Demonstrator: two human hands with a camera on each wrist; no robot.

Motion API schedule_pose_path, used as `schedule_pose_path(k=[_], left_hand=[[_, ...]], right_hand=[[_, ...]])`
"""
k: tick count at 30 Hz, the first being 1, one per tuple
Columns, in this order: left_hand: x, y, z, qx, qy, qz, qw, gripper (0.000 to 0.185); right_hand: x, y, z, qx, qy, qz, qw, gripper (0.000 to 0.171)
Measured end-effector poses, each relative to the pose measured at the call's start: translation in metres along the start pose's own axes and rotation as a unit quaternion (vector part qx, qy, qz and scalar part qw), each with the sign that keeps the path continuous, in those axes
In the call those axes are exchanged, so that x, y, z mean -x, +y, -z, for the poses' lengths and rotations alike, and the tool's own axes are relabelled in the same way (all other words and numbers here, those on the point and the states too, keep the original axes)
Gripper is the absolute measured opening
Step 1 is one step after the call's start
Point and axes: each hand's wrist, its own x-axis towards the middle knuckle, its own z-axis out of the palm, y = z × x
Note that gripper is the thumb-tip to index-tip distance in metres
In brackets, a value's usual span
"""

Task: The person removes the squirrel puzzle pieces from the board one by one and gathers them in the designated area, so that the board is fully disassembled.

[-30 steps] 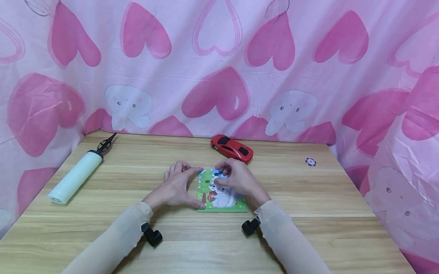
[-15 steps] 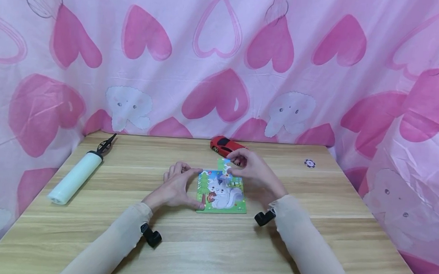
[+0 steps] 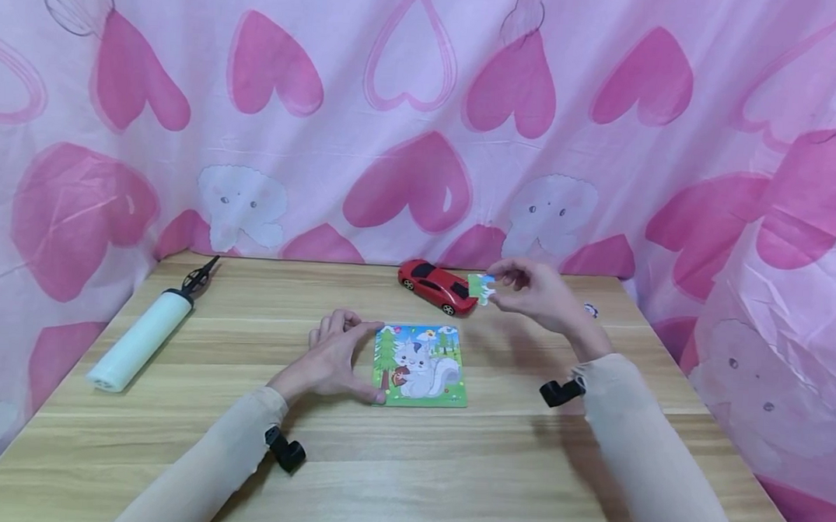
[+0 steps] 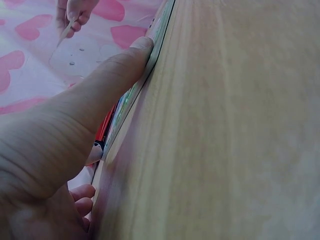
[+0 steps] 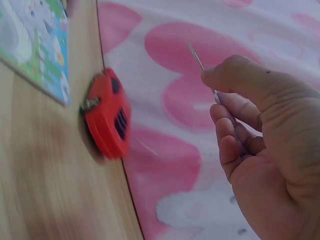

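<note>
A flat square picture puzzle with a white squirrel on it lies on the table in the head view. My left hand holds it at the left side, thumb on the near corner and forefinger at the far corner. In the left wrist view the thumb rests on the puzzle's edge. My right hand is raised at the right and pinches a small green, blue and white puzzle piece between thumb and fingers. The right wrist view shows that piece edge-on.
A red toy car stands behind the puzzle, just left of the held piece. At the left lies a pale hand pump with a black nozzle. A chip is partly hidden behind my right hand. A pink heart-patterned curtain hangs behind the table.
My right hand has lifted the piece off the puzzle and carried it up and to the right, past the car. My left hand stays on the puzzle.
</note>
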Motion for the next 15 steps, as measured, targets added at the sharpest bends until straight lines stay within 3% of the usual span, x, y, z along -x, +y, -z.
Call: schedule_pose_path(k=[7,15], left_hand=[[0.002,-0.002,0.000,0.000,-0.002,-0.003,1.0000,0.137],[0.001,-0.001,0.000,-0.001,-0.008,-0.002,1.0000,0.135]], right_hand=[[0.014,0.019,0.027,0.021,0.026,0.011,0.999,0.040],[0.032,0.032,0.056,0.038,0.046,-0.006,0.998,0.042]])
